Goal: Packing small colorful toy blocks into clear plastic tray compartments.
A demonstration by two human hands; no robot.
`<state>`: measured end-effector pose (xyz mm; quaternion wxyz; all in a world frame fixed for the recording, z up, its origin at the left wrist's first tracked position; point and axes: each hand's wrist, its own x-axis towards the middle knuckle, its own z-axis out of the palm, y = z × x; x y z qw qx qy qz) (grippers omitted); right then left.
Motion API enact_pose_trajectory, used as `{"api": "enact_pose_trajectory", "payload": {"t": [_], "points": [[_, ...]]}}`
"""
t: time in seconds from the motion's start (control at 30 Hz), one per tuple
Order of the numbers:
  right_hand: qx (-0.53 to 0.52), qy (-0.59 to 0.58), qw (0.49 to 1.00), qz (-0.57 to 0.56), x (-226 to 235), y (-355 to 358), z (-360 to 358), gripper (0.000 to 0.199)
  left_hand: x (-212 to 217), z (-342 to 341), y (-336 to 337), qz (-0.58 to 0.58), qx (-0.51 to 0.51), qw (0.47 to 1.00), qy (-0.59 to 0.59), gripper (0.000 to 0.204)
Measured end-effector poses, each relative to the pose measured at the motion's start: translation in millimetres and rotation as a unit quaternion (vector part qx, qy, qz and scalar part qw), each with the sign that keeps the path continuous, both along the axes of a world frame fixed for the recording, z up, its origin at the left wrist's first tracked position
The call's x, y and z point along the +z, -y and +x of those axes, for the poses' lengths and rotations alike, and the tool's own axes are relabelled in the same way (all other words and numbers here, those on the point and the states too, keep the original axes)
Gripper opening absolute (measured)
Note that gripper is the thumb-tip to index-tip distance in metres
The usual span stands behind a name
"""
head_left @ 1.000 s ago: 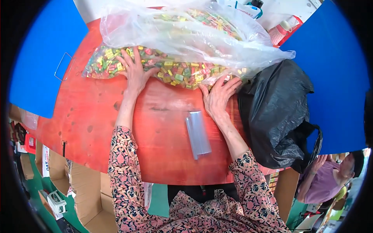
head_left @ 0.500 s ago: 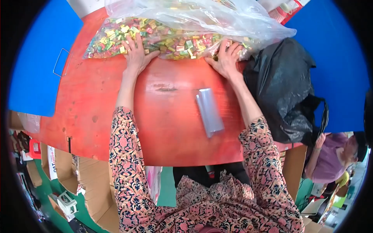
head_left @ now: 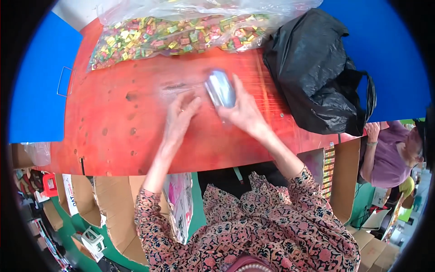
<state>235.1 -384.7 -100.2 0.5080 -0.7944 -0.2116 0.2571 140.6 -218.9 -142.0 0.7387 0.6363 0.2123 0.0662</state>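
A worn red table (head_left: 113,118) is flanked by blue panels at far left (head_left: 36,81) and far right (head_left: 389,54), while cardboard boxes (head_left: 113,204) on a green floor (head_left: 68,231) are seen beneath.

Red table (head_left: 118,131), black bag (head_left: 312,77), multicoloured candies (head_left: 176,36).

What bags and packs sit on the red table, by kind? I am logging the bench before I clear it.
Clear bag of small coloured pieces: 1
Black plastic bag: 1
Flat clear pack, under the right hand: 1
Total: 3
The left hand rests on the red table, holding nothing that can be made out.
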Motion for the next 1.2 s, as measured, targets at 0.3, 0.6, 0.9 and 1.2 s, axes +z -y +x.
{"api": "enact_pose_trajectory", "payload": {"t": [0.3, 0.6, 0.9, 1.2], "points": [[0.068, -0.031, 0.982, 0.174, -17.2, 18.3, -7.6, 0.082, 3.7, -2.0, 52.4, -0.306, -0.087, 0.945, 0.074, 0.053], [0.028, -0.268, 0.943, 0.194, -18.7, 26.8, -2.7, 0.018, 6.0, -6.6, 80.0, -0.260, 0.136, 0.940, 0.172, 0.046], [0.035, -0.359, 0.903, 0.235, -35.9, 26.1, -0.9, 0.013, 14.4, -19.6, 73.6, -0.208, 0.118, 0.962, 0.134, 0.051], [-0.053, 0.436, 0.898, -0.030, -18.9, 26.4, 11.9, 0.015, 9.7, -33.0, 40.2, -0.237, 0.141, 0.951, 0.142, 0.042]]}}
